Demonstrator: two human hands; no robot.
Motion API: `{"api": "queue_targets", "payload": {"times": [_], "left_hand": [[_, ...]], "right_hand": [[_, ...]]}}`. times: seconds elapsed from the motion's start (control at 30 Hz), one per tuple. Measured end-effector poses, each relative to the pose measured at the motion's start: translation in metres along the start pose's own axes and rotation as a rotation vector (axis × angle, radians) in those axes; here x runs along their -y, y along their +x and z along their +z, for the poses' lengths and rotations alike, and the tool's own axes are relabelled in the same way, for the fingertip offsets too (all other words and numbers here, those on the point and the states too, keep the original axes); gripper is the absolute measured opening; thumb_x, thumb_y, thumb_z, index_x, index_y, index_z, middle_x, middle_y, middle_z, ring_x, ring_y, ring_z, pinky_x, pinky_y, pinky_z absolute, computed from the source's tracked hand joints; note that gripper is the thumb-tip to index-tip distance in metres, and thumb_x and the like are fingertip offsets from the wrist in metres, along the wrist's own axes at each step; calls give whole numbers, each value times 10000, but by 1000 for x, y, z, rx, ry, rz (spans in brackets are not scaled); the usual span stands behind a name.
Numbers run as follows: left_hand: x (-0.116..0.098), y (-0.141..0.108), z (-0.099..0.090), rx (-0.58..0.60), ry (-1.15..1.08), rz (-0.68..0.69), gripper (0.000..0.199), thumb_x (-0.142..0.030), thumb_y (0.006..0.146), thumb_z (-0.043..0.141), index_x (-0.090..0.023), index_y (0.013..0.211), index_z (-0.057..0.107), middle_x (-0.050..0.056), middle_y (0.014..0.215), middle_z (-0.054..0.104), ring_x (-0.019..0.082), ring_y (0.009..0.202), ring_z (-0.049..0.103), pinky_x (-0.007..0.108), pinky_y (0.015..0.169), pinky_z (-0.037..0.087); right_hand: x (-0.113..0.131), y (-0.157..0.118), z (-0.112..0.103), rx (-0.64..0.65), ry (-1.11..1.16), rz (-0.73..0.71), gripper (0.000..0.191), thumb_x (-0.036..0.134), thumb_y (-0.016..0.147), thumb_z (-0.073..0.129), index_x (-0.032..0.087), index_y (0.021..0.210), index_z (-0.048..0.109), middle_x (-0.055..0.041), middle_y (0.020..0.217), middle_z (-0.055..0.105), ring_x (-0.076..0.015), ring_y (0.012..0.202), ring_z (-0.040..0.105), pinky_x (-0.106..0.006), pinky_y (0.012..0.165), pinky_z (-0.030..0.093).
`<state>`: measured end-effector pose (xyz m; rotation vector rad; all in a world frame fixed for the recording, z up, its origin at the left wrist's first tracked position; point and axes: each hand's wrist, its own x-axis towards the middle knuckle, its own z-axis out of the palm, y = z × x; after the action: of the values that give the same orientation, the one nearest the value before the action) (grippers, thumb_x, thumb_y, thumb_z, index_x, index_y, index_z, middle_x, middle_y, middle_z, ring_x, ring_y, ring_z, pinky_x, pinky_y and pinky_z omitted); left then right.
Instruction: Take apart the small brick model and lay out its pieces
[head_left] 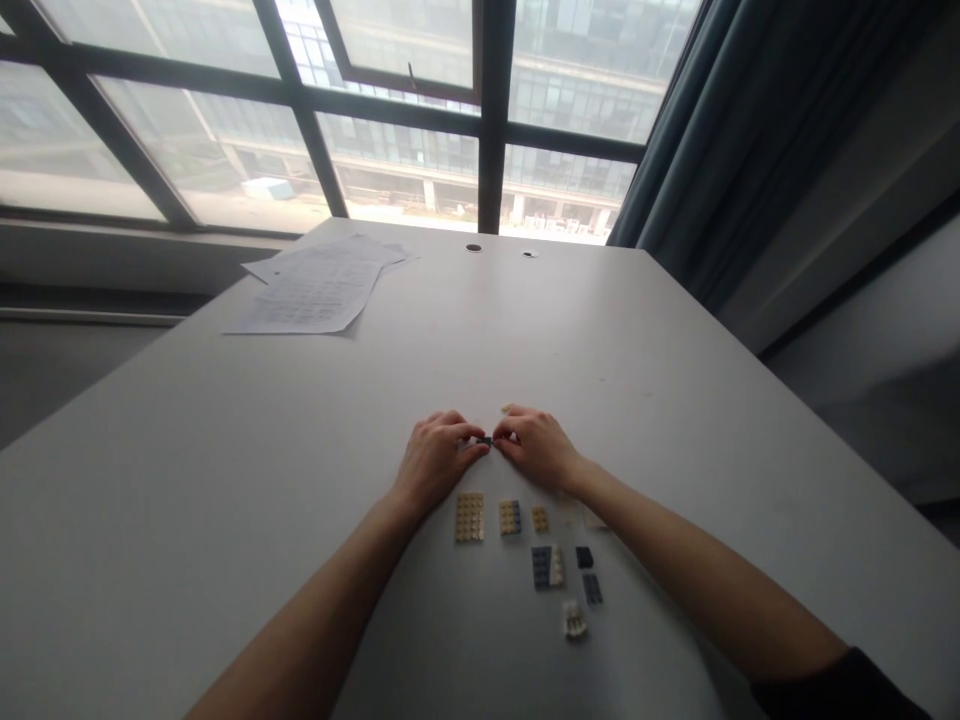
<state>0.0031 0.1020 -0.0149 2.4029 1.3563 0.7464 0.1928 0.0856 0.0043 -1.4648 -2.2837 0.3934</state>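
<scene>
My left hand point(441, 455) and my right hand point(534, 445) meet near the middle of the table, both pinching a small dark piece point(485, 440) between their fingertips. A small yellow piece point(507, 408) shows at the far side of my right hand's fingers. Nearer to me lie a tan studded block point(469, 518), a tan and grey block point(510, 517) and a small tan block point(539, 518). Below them are a grey and white block point(547, 567), a black block point(584, 557), a dark grey block point(592, 588) and a whitish piece point(574, 620).
The white table point(225, 470) reaches to the window. Printed papers point(315, 295) lie at its far left. Two round holes, one of them dark point(474, 248), are near the far edge. A pale piece point(596, 518) is partly hidden by my right forearm. A dark curtain point(697, 180) hangs right.
</scene>
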Motion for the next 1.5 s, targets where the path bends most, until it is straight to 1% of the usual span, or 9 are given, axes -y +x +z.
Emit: {"api": "queue_targets", "payload": {"times": [0.17, 0.3, 0.47, 0.57, 0.87, 1.07, 1.17, 1.33, 1.5], "left_hand": [[1, -1, 1, 1, 6, 5, 141, -323, 784, 669, -258, 890, 735, 24, 871, 676, 209, 886, 582, 336, 816, 424], [1, 0, -1, 2, -15, -14, 201, -333, 768, 680, -251, 945, 727, 27, 862, 669, 214, 881, 581, 337, 812, 430], [7, 5, -7, 98, -120, 5, 234, -278, 784, 625, -246, 995, 722, 22, 883, 662, 181, 828, 596, 300, 782, 451], [12, 6, -8, 127, -171, 12, 232, -271, 811, 573, -243, 981, 729, 26, 908, 663, 160, 797, 603, 272, 749, 462], [10, 5, -8, 110, -151, -1, 185, -306, 780, 611, -257, 903, 740, 15, 840, 645, 157, 757, 590, 269, 712, 457], [9, 5, -8, 97, -133, -5, 248, -324, 769, 639, -252, 991, 723, 9, 819, 632, 151, 726, 574, 266, 710, 451], [8, 6, -9, 113, -139, 7, 259, -313, 786, 626, -256, 1020, 721, 14, 840, 639, 147, 722, 573, 263, 710, 452], [9, 8, -11, 171, -162, 21, 219, -298, 802, 611, -268, 980, 736, 15, 895, 657, 144, 737, 584, 257, 714, 455], [11, 8, -9, 157, -149, -9, 208, -319, 793, 612, -271, 949, 742, 8, 854, 655, 140, 706, 583, 255, 692, 452]], "right_hand": [[4, 1, -2, 6, -11, -3, 123, 189, 847, 593, 200, 841, 716, -13, 832, 617, -128, 743, 570, -228, 702, 399], [3, 0, -2, 17, 15, 13, 124, 197, 855, 586, 201, 863, 709, -12, 853, 617, -118, 733, 574, -224, 702, 402], [0, -4, -3, 4, 37, 27, 122, 196, 847, 600, 201, 917, 700, -15, 898, 625, -114, 746, 578, -228, 731, 411], [0, -5, -3, 9, 24, 33, 125, 193, 849, 598, 206, 909, 707, -16, 909, 628, -114, 745, 579, -231, 736, 411], [3, 0, -1, 5, 12, 24, 116, 198, 859, 594, 208, 865, 710, -12, 863, 618, -119, 736, 574, -227, 703, 406], [2, -2, -2, -13, 50, 23, 103, 203, 851, 608, 200, 883, 705, -10, 874, 622, -114, 728, 574, -226, 709, 410], [0, -5, -2, -22, 59, 26, 105, 199, 841, 616, 200, 900, 703, -12, 883, 627, -115, 728, 574, -231, 713, 413], [-6, -12, -7, -33, 47, 70, 117, 197, 829, 625, 209, 907, 711, -14, 883, 640, -113, 684, 566, -246, 716, 418], [-8, -14, -8, -25, 61, 68, 143, 197, 839, 611, 212, 923, 726, -16, 883, 650, -114, 694, 578, -241, 729, 429]]}}
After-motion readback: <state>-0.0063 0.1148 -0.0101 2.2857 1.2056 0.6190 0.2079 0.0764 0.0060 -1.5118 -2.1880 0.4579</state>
